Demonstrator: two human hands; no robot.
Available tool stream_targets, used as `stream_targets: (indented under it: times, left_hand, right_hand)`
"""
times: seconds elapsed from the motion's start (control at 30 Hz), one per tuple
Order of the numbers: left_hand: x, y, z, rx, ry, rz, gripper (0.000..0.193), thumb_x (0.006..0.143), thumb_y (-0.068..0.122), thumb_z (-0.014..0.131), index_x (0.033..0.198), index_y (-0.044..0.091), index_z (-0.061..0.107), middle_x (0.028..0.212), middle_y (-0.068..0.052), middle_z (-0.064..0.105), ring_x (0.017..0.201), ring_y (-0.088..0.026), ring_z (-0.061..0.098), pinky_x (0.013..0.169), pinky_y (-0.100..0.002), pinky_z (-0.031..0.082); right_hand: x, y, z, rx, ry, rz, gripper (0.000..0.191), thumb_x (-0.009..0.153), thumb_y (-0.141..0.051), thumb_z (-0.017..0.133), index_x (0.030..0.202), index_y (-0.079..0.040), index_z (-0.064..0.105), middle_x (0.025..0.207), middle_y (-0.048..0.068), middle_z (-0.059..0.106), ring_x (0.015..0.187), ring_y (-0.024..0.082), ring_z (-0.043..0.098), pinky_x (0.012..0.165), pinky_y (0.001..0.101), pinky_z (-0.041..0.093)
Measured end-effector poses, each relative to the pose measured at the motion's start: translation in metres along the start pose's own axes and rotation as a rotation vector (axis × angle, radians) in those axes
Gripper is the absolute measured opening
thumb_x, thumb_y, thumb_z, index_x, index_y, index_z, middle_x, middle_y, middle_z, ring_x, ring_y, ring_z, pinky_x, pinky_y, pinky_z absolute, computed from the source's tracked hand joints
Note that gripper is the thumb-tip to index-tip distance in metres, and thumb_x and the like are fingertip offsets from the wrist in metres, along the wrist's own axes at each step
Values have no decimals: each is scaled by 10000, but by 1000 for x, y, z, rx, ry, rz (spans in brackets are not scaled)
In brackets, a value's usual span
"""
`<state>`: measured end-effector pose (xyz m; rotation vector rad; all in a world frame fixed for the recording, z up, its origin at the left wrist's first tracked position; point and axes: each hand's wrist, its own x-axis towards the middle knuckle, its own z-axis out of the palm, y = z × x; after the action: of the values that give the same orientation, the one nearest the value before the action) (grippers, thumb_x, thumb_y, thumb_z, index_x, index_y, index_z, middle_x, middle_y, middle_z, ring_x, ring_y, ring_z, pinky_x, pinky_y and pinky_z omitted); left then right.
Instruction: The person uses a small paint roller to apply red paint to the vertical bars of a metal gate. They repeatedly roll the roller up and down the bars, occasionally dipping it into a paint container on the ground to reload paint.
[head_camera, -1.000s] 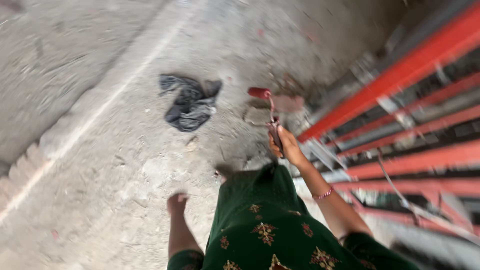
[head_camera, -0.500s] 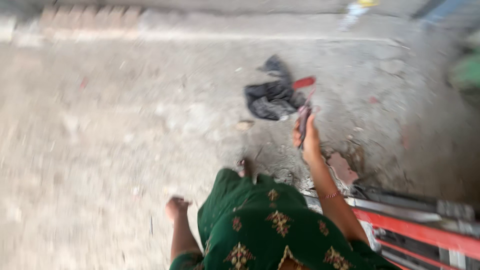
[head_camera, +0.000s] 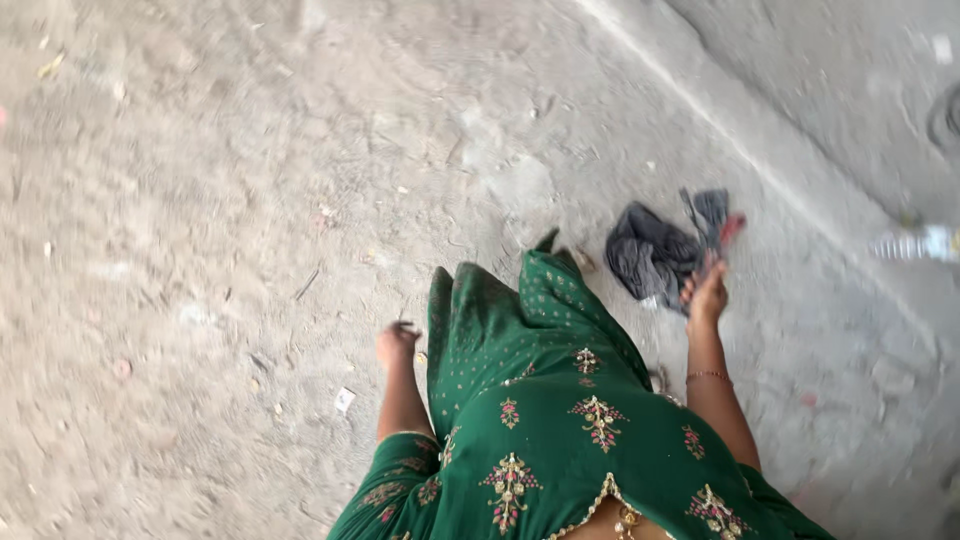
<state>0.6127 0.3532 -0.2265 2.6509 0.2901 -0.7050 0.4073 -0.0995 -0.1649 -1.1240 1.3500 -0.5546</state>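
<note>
My right hand (head_camera: 706, 296) is stretched out in front of me and grips a slim tool with a red handle (head_camera: 728, 232); only the red end shows past my fingers. Just beyond that hand a dark grey cloth (head_camera: 655, 255) lies crumpled on the dusty concrete floor (head_camera: 250, 200). My left hand (head_camera: 397, 343) hangs at my side with the fingers curled in; I see nothing in it. My green embroidered dress (head_camera: 540, 400) fills the lower middle of the view.
A low concrete kerb (head_camera: 760, 160) runs diagonally across the upper right. A clear plastic bottle (head_camera: 915, 243) lies at the right edge. Small scraps of paper and debris (head_camera: 343, 400) dot the floor.
The view has swung round: the red metal frame at the right is out of sight. The cloth now sits right of centre, and my right hand with the tool is closer to it.
</note>
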Motion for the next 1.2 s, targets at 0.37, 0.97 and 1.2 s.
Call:
stream_targets:
  times: [0.37, 0.97, 1.2]
  left_hand:
    - [73, 11, -5, 268, -343, -300, 468, 735, 271, 930, 1173, 332, 778, 1274, 28, 716, 1205, -170, 685, 980, -357, 567]
    - [328, 255, -160, -106, 281, -78, 541, 922, 668, 555, 1169, 231, 756, 991, -169, 760, 961, -374, 712, 805, -481, 565]
    - [345, 143, -158, 125, -108, -610, 573, 801, 667, 690, 1162, 224, 730, 1226, -84, 718, 1161, -294, 679, 938, -457, 556]
  right_hand:
    - [106, 3, 44, -634, 757, 269, 679, 1021, -703, 463, 976, -56, 666, 873, 154, 738, 646, 284, 553, 566, 410, 398]
    - [191, -182, 528, -388, -712, -321, 443, 1029, -439, 630, 814, -53, 593, 615, -16, 569, 481, 89, 516, 453, 289, 424]
    - [233, -195, 614, -804, -571, -392, 586, 996, -556, 592, 820, 0, 652, 654, 102, 633, 584, 236, 623, 576, 408, 495]
